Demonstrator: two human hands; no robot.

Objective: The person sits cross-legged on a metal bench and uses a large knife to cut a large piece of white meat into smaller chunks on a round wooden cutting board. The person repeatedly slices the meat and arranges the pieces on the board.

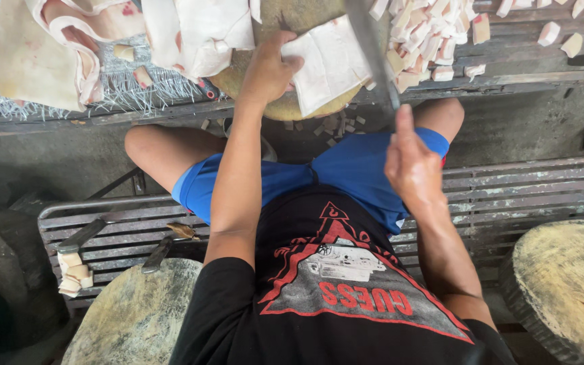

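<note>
Two hands work at a round block (285, 108). The left hand (268, 67) presses down with fingers curled on a pale slab (329, 61) of pork skin lying on the block. The right hand (410, 162) is closed around the handle of a cleaver (373, 47), its blade blurred above the slab's right edge. Cut cubes (427, 40) lie heaped just right of the blade.

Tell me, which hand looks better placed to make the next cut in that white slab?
Probably the right hand: it grips the cleaver, whose blade hangs over the white slab on the round chopping block. The left hand holds no tool; it presses on the slab's edge.
</note>
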